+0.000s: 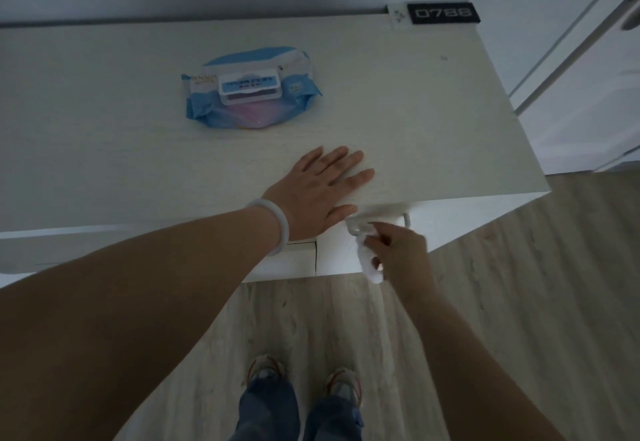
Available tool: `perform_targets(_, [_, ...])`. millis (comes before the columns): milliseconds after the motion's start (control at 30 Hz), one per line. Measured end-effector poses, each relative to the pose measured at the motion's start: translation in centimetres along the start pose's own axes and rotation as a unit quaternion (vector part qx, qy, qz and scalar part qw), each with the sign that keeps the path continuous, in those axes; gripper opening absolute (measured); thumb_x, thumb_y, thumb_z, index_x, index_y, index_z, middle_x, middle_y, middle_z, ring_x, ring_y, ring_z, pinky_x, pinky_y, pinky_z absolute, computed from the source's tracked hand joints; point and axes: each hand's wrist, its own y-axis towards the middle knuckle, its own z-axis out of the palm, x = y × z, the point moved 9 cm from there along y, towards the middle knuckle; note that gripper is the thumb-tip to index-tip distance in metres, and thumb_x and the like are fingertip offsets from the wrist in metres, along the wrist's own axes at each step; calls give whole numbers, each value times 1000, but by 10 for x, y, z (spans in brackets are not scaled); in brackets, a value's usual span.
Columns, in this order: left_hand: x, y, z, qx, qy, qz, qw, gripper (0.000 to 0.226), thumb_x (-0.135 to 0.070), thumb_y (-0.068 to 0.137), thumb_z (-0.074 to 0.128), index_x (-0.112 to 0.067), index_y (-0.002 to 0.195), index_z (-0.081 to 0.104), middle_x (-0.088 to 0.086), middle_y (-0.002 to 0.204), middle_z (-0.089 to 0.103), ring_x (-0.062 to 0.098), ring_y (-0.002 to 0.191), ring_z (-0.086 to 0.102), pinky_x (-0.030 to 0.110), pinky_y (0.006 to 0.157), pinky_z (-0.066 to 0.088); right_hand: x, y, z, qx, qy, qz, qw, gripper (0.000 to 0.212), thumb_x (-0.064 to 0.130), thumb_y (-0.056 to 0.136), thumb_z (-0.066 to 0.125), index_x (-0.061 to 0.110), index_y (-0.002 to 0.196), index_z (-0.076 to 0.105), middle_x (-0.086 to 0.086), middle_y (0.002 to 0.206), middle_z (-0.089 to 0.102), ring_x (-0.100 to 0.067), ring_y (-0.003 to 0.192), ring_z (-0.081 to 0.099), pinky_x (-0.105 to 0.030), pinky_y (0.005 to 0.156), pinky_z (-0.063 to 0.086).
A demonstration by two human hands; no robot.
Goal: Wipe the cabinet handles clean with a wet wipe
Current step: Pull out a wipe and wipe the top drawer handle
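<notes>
My left hand lies flat with straight fingers on the pale cabinet top, near its front edge. Just below that edge, my right hand grips a crumpled white wet wipe against the left end of a light metal cabinet handle. Most of the handle is hidden under the overhang of the top. A blue and pink wet wipe pack with a closed flip lid lies on the top, further back and to the left.
A black tag with white digits sits at the cabinet's back right corner. White doors stand to the right. Light wood floor lies below, with my shoes in front of the cabinet.
</notes>
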Motion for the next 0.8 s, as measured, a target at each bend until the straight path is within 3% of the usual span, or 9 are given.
perform_targets(133, [1, 0, 0, 5, 1, -1, 1000, 64, -54, 99, 14, -27, 157, 9, 4, 165, 6, 24, 151, 7, 48, 121, 12, 9, -2, 3, 17, -31, -35, 999, 18, 21, 92, 63, 20, 107, 73, 9, 62, 67, -10, 51, 65, -13, 58, 52])
perform_targets(200, [1, 0, 1, 3, 2, -1, 1000, 64, -53, 99, 15, -27, 157, 9, 4, 165, 7, 24, 151, 8, 48, 121, 13, -9, 4, -26, -20, -63, -17, 998, 21, 18, 93, 61, 21, 109, 73, 7, 69, 69, -14, 59, 68, -12, 60, 52])
perform_targets(300, [0, 0, 0, 1, 0, 0, 1000, 63, -52, 99, 15, -26, 156, 11, 5, 164, 8, 25, 151, 9, 49, 121, 14, -21, 7, -50, -48, -71, -22, 996, 23, 18, 93, 59, 26, 109, 73, 3, 79, 73, -13, 68, 70, -25, 67, 58])
perform_targets(433, [0, 0, 0, -1, 6, 0, 1000, 63, -53, 99, 13, -27, 156, 7, 5, 165, 5, 24, 152, 6, 47, 122, 11, 3, -1, -11, -19, -68, -47, 996, 21, 16, 94, 60, 17, 111, 71, 3, 76, 69, -2, 56, 66, -14, 58, 54])
perform_targets(533, [0, 0, 0, 5, 6, -1, 1000, 64, -54, 99, 12, -28, 156, 6, 4, 165, 4, 23, 152, 5, 47, 122, 11, 16, -4, 15, 19, -79, -88, 993, 19, 19, 93, 61, 18, 109, 72, 0, 74, 71, -13, 54, 66, -28, 62, 59])
perform_targets(600, [1, 0, 0, 4, 6, -1, 1000, 63, -54, 99, 14, -28, 156, 8, 4, 165, 6, 24, 151, 7, 48, 121, 13, 1, 1, -4, -10, -60, -41, 997, 22, 13, 94, 58, 16, 110, 72, -6, 75, 71, -16, 54, 66, -33, 62, 60])
perform_targets(667, [1, 0, 0, -2, 7, -1, 1000, 63, -53, 99, 17, -27, 156, 12, 5, 164, 9, 25, 151, 11, 49, 121, 15, -22, -2, -36, -57, 52, 21, 997, 22, 3, 93, 54, 8, 106, 72, -11, 63, 63, -11, 45, 58, -25, 49, 53])
perform_targets(733, [0, -1, -2, -8, 8, -2, 1000, 63, -52, 100, 18, -26, 156, 14, 5, 164, 11, 25, 151, 13, 49, 120, 16, -31, -11, -61, -117, 109, 42, 986, 19, 7, 92, 54, 8, 97, 73, -10, 55, 58, -12, 43, 54, -23, 47, 45])
perform_targets(800, [0, -1, -2, -7, 3, 1, 1000, 62, -52, 100, 18, -26, 156, 15, 5, 164, 12, 25, 151, 13, 49, 120, 16, -34, -17, -76, -183, 89, 57, 977, 17, 12, 92, 55, 11, 89, 71, -4, 57, 64, -12, 47, 60, -21, 48, 47])
